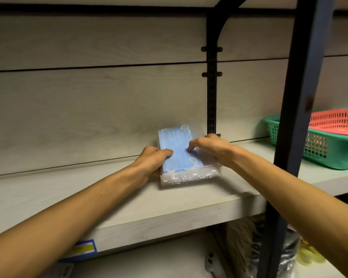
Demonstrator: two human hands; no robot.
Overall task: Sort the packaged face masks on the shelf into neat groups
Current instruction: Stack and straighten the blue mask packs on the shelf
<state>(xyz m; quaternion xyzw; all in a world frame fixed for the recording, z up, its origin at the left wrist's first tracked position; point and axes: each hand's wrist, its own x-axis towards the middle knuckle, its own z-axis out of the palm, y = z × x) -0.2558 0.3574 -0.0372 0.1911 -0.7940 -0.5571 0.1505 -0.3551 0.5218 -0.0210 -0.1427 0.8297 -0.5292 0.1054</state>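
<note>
shelf (pixel 48 189): pale wood board running the width of the view, with a blue and yellow label (pixel 84 248) stuck on its front edge at the left.
left hand (pixel 151 160): curled against the left side of the pile, thumb lying on the top pack, so it is grasping the stack.
stack of mask packs (pixel 179 155): one pile of clear bags with blue masks inside, lying flat near the back panel, between the two hands, bag ends toward the person.
right hand (pixel 209 147): fingers bent, tips pressing the top pack, palm around the right side, holding it too.
post (pixel 297 117): dark upright of the rack, just right of the right arm.
baskets (pixel 329 149): two, a red one nested in a green one, well apart from the masks.
count: one stack; how many packs are in it cannot be told, several layers at least.
progress: probably late, since every pack in sight sits in this one pile; squaring the edges seems to be what is left.
</note>
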